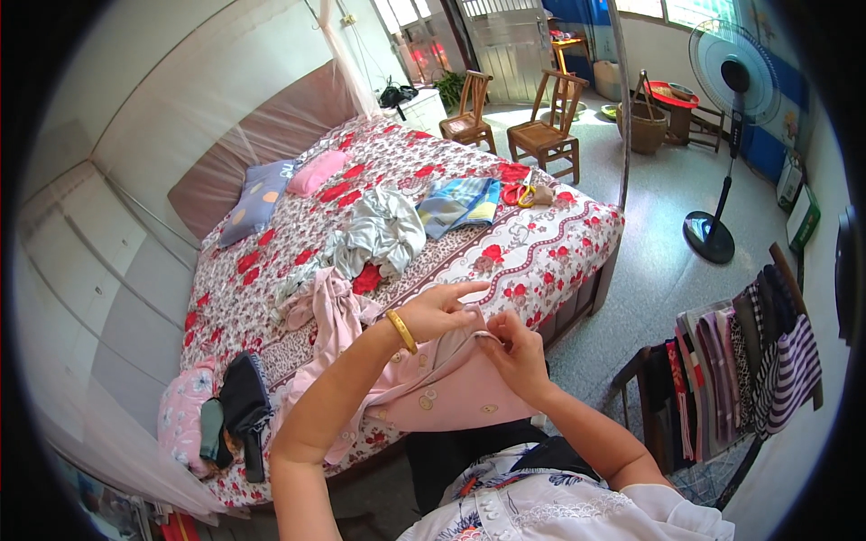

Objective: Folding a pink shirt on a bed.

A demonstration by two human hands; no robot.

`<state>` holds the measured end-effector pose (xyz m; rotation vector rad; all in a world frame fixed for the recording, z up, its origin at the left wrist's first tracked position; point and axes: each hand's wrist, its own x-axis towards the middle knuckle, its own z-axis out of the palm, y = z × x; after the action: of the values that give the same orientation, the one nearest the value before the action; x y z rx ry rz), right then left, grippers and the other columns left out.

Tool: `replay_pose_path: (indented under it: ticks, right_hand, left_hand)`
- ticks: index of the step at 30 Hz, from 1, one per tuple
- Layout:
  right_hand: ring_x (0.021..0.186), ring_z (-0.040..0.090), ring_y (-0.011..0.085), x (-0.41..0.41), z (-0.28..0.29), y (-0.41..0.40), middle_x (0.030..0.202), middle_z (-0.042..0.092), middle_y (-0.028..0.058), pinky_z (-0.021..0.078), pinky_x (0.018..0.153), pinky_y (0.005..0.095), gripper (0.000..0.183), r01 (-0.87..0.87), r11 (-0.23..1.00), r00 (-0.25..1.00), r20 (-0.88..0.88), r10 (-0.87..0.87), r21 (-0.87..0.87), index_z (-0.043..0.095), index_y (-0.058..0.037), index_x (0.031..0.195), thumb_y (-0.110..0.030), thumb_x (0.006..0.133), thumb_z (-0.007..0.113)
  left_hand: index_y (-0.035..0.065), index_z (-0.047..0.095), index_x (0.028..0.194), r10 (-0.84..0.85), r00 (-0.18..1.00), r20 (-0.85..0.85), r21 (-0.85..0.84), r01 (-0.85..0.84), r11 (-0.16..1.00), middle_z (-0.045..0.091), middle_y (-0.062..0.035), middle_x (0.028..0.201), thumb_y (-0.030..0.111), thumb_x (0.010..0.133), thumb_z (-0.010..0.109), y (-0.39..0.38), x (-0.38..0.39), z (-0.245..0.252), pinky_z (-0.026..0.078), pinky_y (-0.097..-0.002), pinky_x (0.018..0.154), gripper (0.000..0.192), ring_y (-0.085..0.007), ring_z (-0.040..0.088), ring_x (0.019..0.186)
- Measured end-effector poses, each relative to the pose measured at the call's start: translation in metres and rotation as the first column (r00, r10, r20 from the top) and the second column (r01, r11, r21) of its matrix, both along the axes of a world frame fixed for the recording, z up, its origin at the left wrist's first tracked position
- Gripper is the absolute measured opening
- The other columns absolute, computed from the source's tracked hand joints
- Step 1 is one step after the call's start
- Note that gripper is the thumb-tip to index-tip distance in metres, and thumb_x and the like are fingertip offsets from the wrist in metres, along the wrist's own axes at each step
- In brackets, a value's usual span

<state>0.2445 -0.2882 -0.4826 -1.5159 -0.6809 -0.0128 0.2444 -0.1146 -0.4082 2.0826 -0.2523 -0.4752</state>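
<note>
A pink printed garment (440, 395) lies partly on the near edge of the bed and partly across my lap. My left hand (443, 312), with a gold-coloured bangle (402, 331) on its wrist, pinches the garment's edge between thumb and fingers, its index finger pointing out. Close on its right, my right hand (514, 345) grips the same edge, where a pale strip of the hem shows. More pink cloth (331, 304) runs back over the bed, touching a crumpled pale grey-green cloth (382, 226). A folded blue and yellow checked cloth (460, 203) lies farther back.
Scissors (521, 195) with red and yellow handles rest near the bed's (561, 233) far corner. Pillows (257, 203) lie towards the headboard; dark folded clothes (245, 389) are at the left. On the right stand a rack of clothes (724, 372) and a floor fan (709, 237). Wooden chairs (547, 135) stand beyond.
</note>
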Motion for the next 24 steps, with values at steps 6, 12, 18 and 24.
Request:
replay_pose_path:
  ticks: [6, 12, 18, 24]
  right_hand:
    - [0.059, 0.054, 0.0268, 0.008, -0.007, -0.005, 0.070, 0.053, 0.0120, 0.0431, 0.052, 0.0313, 0.008, 0.408, 0.908, 0.725, 0.570, -0.388, 0.099, 0.051, -0.0028, 0.080, -0.007, 0.075, 0.056]
    - [0.059, 0.054, 0.0217, 0.012, -0.044, 0.004, 0.069, 0.054, 0.0110, 0.0429, 0.055, 0.0285, 0.006, -0.003, 1.000, 1.000, 0.024, 0.004, -0.008, 0.052, -0.0009, 0.082, -0.002, 0.076, 0.052]
    - [0.072, 0.053, 0.0095, 0.015, -0.059, -0.016, 0.081, 0.056, 0.0047, 0.0416, 0.062, 0.0216, 0.014, 0.104, 0.994, 0.992, -0.067, -0.105, -0.020, 0.051, 0.0001, 0.093, -0.006, 0.081, 0.050]
    - [0.073, 0.049, 0.0049, 0.039, -0.033, -0.005, 0.082, 0.055, 0.0001, 0.0384, 0.066, 0.0191, 0.024, -0.177, 0.984, 0.979, -0.095, 0.178, 0.011, 0.053, -0.0008, 0.096, -0.021, 0.083, 0.054]
  left_hand:
    - [0.0022, 0.039, 0.122, 0.220, 0.972, 0.077, -0.139, -0.209, 0.968, 0.052, 0.0042, 0.076, 0.011, 0.085, 0.048, 0.000, 0.004, -0.007, 0.038, -0.0145, 0.058, 0.040, 0.0004, 0.045, 0.065]
    - [0.0023, 0.046, 0.114, 0.298, 0.948, 0.112, -0.201, -0.272, 0.941, 0.051, 0.0063, 0.070, 0.004, 0.083, 0.048, 0.001, 0.013, -0.022, 0.036, -0.0125, 0.051, 0.032, 0.0021, 0.044, 0.058]
    - [0.0020, 0.045, 0.115, 0.265, 0.963, 0.053, -0.184, -0.251, 0.950, 0.048, 0.0064, 0.069, 0.006, 0.082, 0.050, 0.001, 0.016, -0.030, 0.033, -0.0133, 0.053, 0.034, 0.0014, 0.039, 0.058]
    - [0.0030, 0.043, 0.116, 0.141, 0.977, 0.160, -0.182, -0.112, 0.977, 0.058, -0.0051, 0.078, 0.002, 0.081, 0.049, -0.028, 0.008, -0.026, 0.041, -0.0194, 0.065, 0.036, -0.0065, 0.052, 0.073]
